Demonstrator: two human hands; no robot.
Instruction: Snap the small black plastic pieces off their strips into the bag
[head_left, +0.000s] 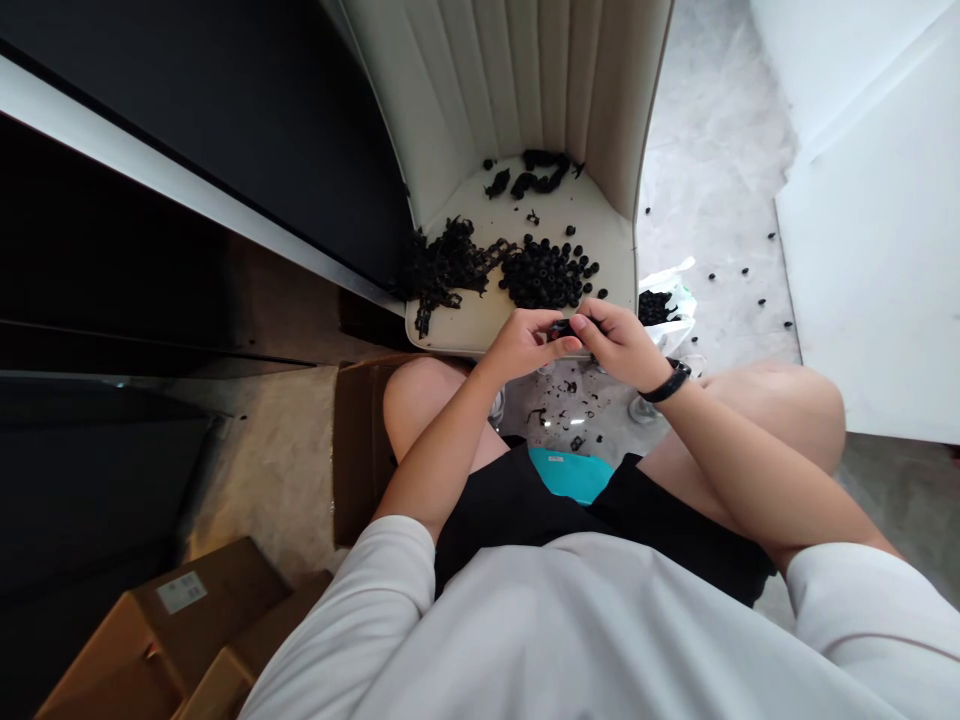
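Note:
My left hand [526, 346] and my right hand [619, 344] meet at the front edge of a cream chair seat [465, 325]. Between their fingertips is a small black rubbery piece [559, 328], pinched from both sides and mostly covered by the fingers. Just beyond them lies a pile of small round black parts [541, 272], some showing a hole in the middle. Left of that pile sits a tangle of stringy black scraps [450, 262]. Larger black strips [541, 180] rest at the back of the seat.
A white plastic bag [681, 300] with black parts stands right of the chair. Black bits dot the floor [712, 130]. Cardboard boxes [202, 600] stand at lower left, a dark cabinet [225, 120] at left, a white panel [877, 250] at right. A turquoise seat [574, 475] shows between my legs.

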